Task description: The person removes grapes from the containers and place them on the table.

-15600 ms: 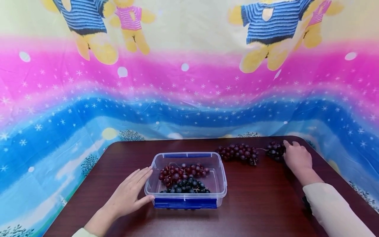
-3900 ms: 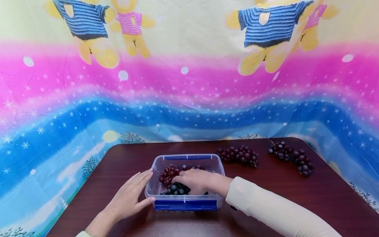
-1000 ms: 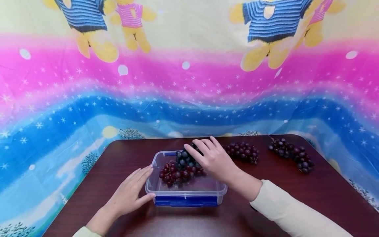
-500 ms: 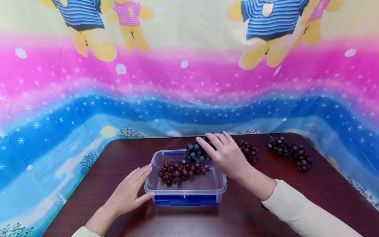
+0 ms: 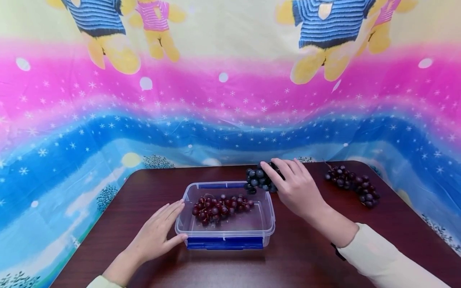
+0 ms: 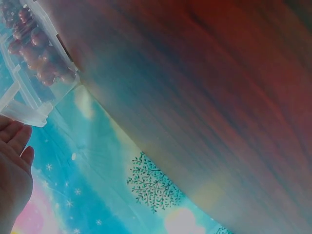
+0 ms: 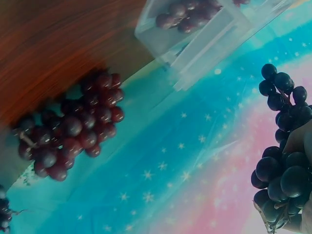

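Note:
My right hand (image 5: 300, 194) holds a bunch of dark blue-black grapes (image 5: 257, 179) above the far right corner of a clear plastic box (image 5: 225, 243) with blue clips. The right wrist view shows the dark grapes (image 7: 280, 180) with fingers curled round them. Inside the box lies a bunch of red grapes (image 5: 219, 210). Against the box's left side rest the straight fingers and thumb of my left hand (image 5: 155, 234); the left wrist view catches this hand (image 6: 13, 175) at the box's edge.
A purple-red bunch of grapes (image 5: 353, 186) lies at the table's far right. Another red bunch (image 7: 73, 129), hidden behind my right hand in the head view, shows in the right wrist view. A printed cloth (image 5: 223, 100) hangs behind the dark wooden table (image 5: 144, 192).
My right hand reached into the box, lifted the dark grapes out and carried them rightward past the red ones. Earlier it was at the far right bunch. The left hand stays put.

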The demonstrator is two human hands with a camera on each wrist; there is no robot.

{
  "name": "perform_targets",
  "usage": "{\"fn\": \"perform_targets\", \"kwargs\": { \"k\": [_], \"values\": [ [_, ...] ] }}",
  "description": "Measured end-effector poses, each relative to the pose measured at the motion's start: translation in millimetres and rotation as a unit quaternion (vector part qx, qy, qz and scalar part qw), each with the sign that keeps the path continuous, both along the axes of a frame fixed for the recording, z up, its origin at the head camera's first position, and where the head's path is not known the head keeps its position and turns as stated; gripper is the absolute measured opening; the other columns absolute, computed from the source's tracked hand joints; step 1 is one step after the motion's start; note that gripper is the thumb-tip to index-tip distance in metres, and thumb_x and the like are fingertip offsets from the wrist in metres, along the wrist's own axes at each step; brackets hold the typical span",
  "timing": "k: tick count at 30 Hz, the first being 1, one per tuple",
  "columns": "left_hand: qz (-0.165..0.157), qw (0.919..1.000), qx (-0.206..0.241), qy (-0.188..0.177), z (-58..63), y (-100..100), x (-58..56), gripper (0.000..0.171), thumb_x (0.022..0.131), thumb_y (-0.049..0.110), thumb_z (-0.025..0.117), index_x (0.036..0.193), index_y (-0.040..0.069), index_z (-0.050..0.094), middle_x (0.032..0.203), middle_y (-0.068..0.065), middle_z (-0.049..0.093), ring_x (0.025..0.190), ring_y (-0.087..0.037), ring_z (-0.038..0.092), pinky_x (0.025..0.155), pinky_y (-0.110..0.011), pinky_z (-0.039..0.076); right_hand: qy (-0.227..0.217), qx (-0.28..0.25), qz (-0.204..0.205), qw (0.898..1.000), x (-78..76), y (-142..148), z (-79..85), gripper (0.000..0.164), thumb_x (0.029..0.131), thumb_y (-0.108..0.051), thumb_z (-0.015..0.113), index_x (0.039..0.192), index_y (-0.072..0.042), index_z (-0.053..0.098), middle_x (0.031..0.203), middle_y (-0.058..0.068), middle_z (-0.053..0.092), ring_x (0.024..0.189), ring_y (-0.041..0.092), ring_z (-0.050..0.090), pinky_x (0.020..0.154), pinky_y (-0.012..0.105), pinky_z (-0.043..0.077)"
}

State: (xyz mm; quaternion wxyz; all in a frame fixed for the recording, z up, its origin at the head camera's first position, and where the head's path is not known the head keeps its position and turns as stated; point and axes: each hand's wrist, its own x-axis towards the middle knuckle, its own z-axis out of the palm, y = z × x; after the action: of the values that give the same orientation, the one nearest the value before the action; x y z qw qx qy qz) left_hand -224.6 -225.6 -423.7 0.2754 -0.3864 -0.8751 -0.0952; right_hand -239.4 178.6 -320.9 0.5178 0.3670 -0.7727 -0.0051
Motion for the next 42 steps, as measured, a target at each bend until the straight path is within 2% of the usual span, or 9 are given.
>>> {"fn": "perform_targets", "kwargs": {
  "k": [8, 13, 18, 23, 29, 42],
  "values": [
    [0.001, 1.0, -0.005, -0.003, 0.1, 0, -0.3, 0.075, 0.092, 0.054, 0.058, 0.137, -0.005, 0.05, 0.141, -0.019, 0.049, 0.13, -0.033, 0.046, 0.117, -0.025, 0.008, 0.01, -0.028, -0.004, 1.0, 0.0, 26, -5.4, 0.05, 0.09, -0.002, 0.03, 0.131, -0.004, 0.06, 0.112, 0.024, 0.06, 0.09, 0.043, 0.059, 0.08, 0.063, 0.049],
    [0.002, 1.0, -0.005, -0.007, 0.4, -1, 0.0, 0.075, 0.091, 0.053, 0.06, 0.138, -0.005, 0.049, 0.142, -0.019, 0.048, 0.131, -0.032, 0.045, 0.117, -0.026, 0.009, -0.004, -0.032, -0.029, 0.999, 3.9, 43, -10.4, 0.051, 0.089, -0.003, 0.031, 0.132, -0.003, 0.058, 0.115, 0.025, 0.059, 0.093, 0.045, 0.058, 0.081, 0.063, 0.048],
    [-0.002, 1.0, -0.002, 0.003, -0.1, -1, -0.2, 0.075, 0.093, 0.055, 0.055, 0.137, -0.005, 0.049, 0.141, -0.019, 0.049, 0.13, -0.033, 0.046, 0.117, -0.027, 0.01, -0.018, -0.03, -0.059, 0.998, 10.3, 55, -14.2, 0.052, 0.09, -0.005, 0.028, 0.134, -0.004, 0.057, 0.116, 0.025, 0.059, 0.094, 0.046, 0.058, 0.083, 0.066, 0.046],
    [-0.002, 1.0, 0.001, 0.005, -0.8, 0, -0.4, 0.076, 0.095, 0.057, 0.051, 0.137, -0.005, 0.05, 0.141, -0.019, 0.049, 0.13, -0.032, 0.046, 0.117, -0.027, 0.01, -0.002, -0.042, -0.065, 0.997, 14.4, 62, -18.7, 0.051, 0.093, -0.006, 0.026, 0.13, -0.003, 0.06, 0.113, 0.025, 0.06, 0.089, 0.045, 0.059, 0.081, 0.064, 0.048],
    [-0.001, 1.0, 0.001, 0.004, -1.1, 0, -1.1, 0.076, 0.095, 0.058, 0.05, 0.137, -0.005, 0.05, 0.141, -0.019, 0.05, 0.13, -0.032, 0.046, 0.117, -0.026, 0.009, 0.015, -0.045, -0.069, 0.997, 20.1, 69, -27.2, 0.052, 0.091, -0.005, 0.026, 0.128, -0.001, 0.062, 0.108, 0.026, 0.061, 0.082, 0.045, 0.058, 0.072, 0.06, 0.049],
    [-0.004, 1.0, 0.002, 0.006, -1.0, 0, -1.5, 0.076, 0.095, 0.058, 0.049, 0.136, -0.006, 0.051, 0.14, -0.019, 0.05, 0.129, -0.033, 0.047, 0.117, -0.026, 0.009, -0.007, -0.043, -0.093, 0.995, 26.3, 76, -47.3, 0.053, 0.092, -0.006, 0.024, 0.128, -0.002, 0.062, 0.108, 0.025, 0.062, 0.082, 0.045, 0.059, 0.069, 0.057, 0.051]
  ]
}}
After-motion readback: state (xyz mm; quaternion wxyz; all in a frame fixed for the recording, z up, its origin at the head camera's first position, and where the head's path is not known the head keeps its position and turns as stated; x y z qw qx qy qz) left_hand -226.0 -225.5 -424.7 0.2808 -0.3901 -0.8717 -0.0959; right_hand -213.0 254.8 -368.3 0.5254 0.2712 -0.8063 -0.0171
